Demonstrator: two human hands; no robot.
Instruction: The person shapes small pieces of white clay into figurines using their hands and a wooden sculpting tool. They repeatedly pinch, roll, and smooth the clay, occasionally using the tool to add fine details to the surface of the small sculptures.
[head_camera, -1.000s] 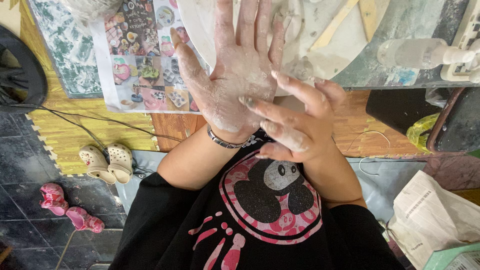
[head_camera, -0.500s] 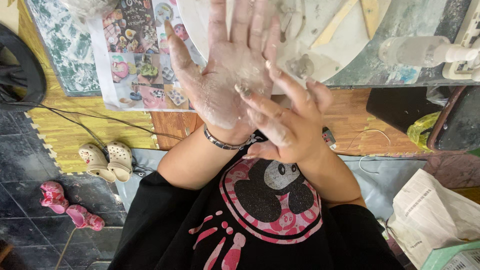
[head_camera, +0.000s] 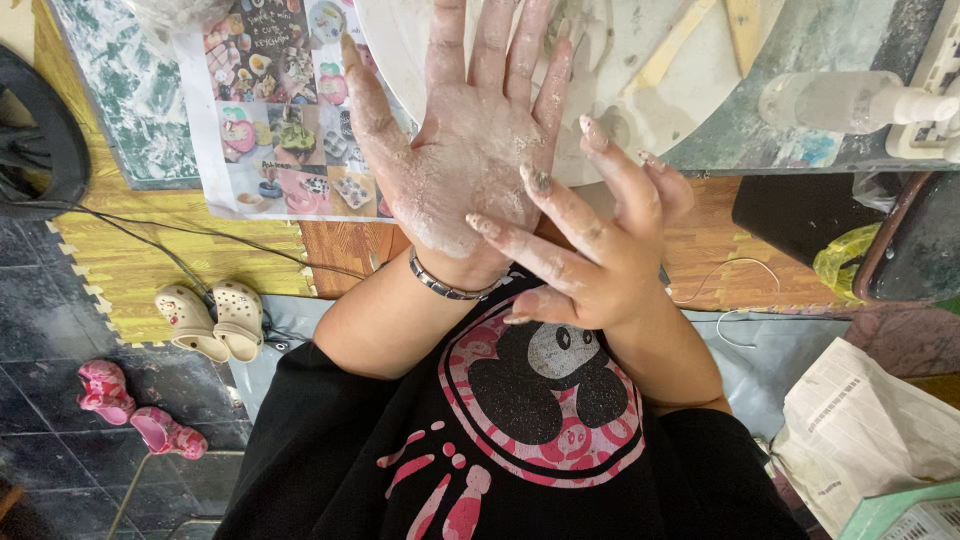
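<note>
White clay dust covers the left hand (head_camera: 465, 150). It is held up flat with the palm showing and all its fingers spread wide. It holds nothing. A silver bracelet (head_camera: 447, 285) sits on its wrist.

The right hand (head_camera: 590, 250) is just beside it, a bit lower. Its fingers (head_camera: 545, 200) are stretched out and lean over the heel of the left palm. They touch it or come very close; it is hard to tell which. This hand holds nothing too. Its nails are dusty and pale.

Behind the hands is a big round white wheel (head_camera: 640, 60) on the counter (head_camera: 830, 40). Two flat wooden sticks (head_camera: 690, 40) lie on it. A clear spray bottle (head_camera: 850, 100) lies on its side to the right, near the wheel.

To the left, a paper sheet with small colour pictures (head_camera: 270, 110) lies on the counter. A yellow foam mat (head_camera: 130, 270) covers part of the floor below it. Two cream clogs (head_camera: 210, 320) sit by the edge of the mat. Two pink shoes (head_camera: 135, 410) are lower down on the dark tiles.

The person wears a black shirt with a pink and black cartoon picture (head_camera: 540, 390). Folded newspaper (head_camera: 860, 430) lies at the lower right.
</note>
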